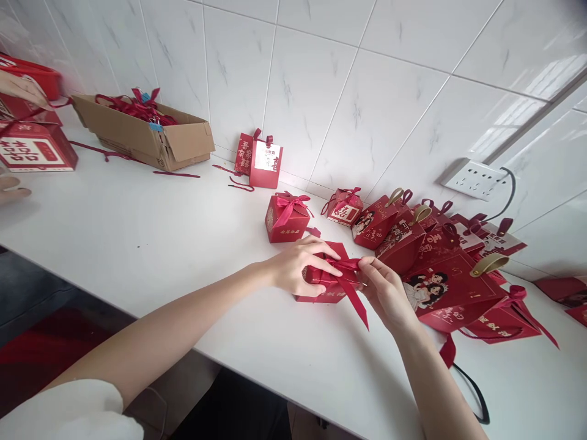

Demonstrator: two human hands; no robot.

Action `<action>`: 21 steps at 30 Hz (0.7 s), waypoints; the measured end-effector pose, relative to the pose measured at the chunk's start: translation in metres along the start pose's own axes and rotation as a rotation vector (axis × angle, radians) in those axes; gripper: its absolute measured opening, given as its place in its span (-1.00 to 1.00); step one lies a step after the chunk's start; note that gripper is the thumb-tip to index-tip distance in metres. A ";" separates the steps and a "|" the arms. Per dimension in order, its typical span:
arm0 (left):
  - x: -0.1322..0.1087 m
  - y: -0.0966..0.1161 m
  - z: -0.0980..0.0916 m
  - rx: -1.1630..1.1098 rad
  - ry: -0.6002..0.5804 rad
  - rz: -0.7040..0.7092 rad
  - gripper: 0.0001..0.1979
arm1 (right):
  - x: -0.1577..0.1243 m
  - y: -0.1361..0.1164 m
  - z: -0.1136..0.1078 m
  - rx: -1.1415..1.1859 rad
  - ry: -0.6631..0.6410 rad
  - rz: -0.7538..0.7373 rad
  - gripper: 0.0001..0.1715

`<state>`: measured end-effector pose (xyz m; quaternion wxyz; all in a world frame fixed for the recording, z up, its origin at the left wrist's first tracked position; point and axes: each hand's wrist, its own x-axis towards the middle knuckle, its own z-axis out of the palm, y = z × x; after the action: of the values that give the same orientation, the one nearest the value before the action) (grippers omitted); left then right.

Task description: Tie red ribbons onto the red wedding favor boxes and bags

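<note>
A small red gift box (328, 294) with gold characters sits on the white table in front of me. A red ribbon (352, 296) is looped in a bow on its top, with one tail hanging toward me. My left hand (302, 267) grips the box from the left, its fingertips pressing near the knot. At the right of the bow, my right hand (383, 287) pinches a ribbon loop between thumb and fingers; its other fingers are partly hidden. Just behind stands another red box (288, 219) with a tied bow.
Many red boxes with loop handles (452, 287) crowd the right side, beside a power strip (477, 179). A cardboard box (183, 146) of ribbons stands at the back left. Another person's hand (22, 88) is at a larger red box (39, 146) far left.
</note>
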<state>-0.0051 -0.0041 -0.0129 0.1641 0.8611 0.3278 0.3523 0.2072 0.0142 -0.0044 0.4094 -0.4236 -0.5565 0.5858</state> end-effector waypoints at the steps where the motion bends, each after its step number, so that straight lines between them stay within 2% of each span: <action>1: 0.000 0.000 0.000 -0.004 -0.001 0.000 -0.65 | 0.001 0.001 0.000 -0.027 0.000 0.001 -0.64; 5: 0.000 -0.001 0.001 -0.011 0.006 0.011 -0.65 | 0.003 0.008 -0.002 -0.183 -0.023 0.024 -0.48; 8: 0.000 -0.002 0.001 -0.006 0.012 0.020 -0.65 | 0.002 0.009 -0.003 -0.236 -0.060 0.030 -0.47; 14: 0.000 -0.001 0.002 -0.027 0.013 0.022 -0.65 | 0.002 0.005 -0.001 -0.065 -0.022 0.001 -0.59; 21: 0.000 0.000 0.001 -0.048 -0.001 0.041 -0.67 | 0.003 0.006 0.003 0.083 -0.006 0.097 -0.58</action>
<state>-0.0040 -0.0039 -0.0138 0.1777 0.8636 0.3013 0.3630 0.2030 0.0158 -0.0104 0.3961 -0.4312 -0.5118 0.6287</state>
